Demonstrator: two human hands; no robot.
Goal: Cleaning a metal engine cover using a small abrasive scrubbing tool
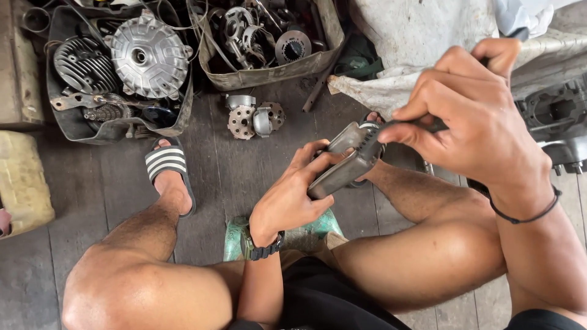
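At the centre of the frame the left hand (287, 198) grips a grey, oblong, finned metal engine part (345, 162) from below, above the dark plank floor (232, 165). The right hand (477, 119) pinches a thin dark tool (422, 126) against its upper end. The part looks heavy, rigid and greasy, best held by its long sides. Open floor lies to the left; 2 trays of parts crowd the top.

1. Metal part (345, 165) held in both hands: dull grey-brown.
2. Sandal (168, 165): black, white stripes.
3. Wristband (264, 250): black.
4. Floor planks (244, 177): dark grey.
5. Hub cover (147, 56): silver, ribbed.
6. Stool (235, 238): green, patchy.
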